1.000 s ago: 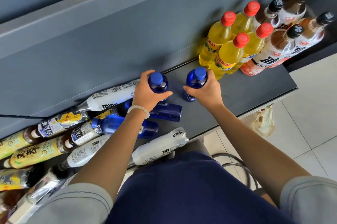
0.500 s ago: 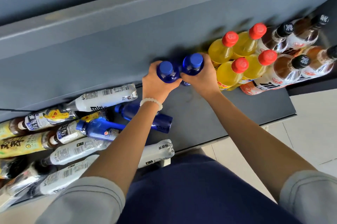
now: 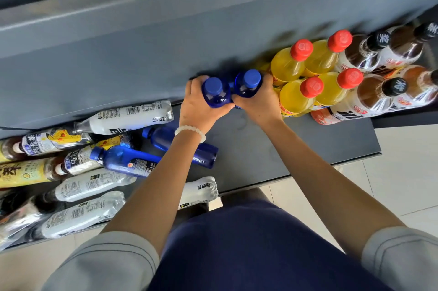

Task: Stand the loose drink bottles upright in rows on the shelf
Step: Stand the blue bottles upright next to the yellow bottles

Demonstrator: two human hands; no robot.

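My left hand (image 3: 198, 107) grips an upright blue bottle (image 3: 216, 94) by its shoulder. My right hand (image 3: 257, 103) grips a second upright blue bottle (image 3: 247, 83) right beside it. Both stand at the back of the dark shelf (image 3: 296, 148), touching each other, just left of the yellow red-capped bottles (image 3: 296, 91). Two more blue bottles (image 3: 125, 160) lie on their sides under my left forearm. White-labelled bottles (image 3: 128, 117) and tea bottles (image 3: 26, 172) lie loose at the left.
Upright brown tea bottles with black caps (image 3: 384, 91) fill the shelf's far right. The grey back wall (image 3: 142, 58) rises behind the rows. The shelf's front edge (image 3: 308, 172) borders a tiled floor (image 3: 403, 184). Bare shelf lies between my forearms.
Both hands pushed the two blue bottles back and right, from mid-shelf to the back wall, bringing them together next to the yellow bottles.
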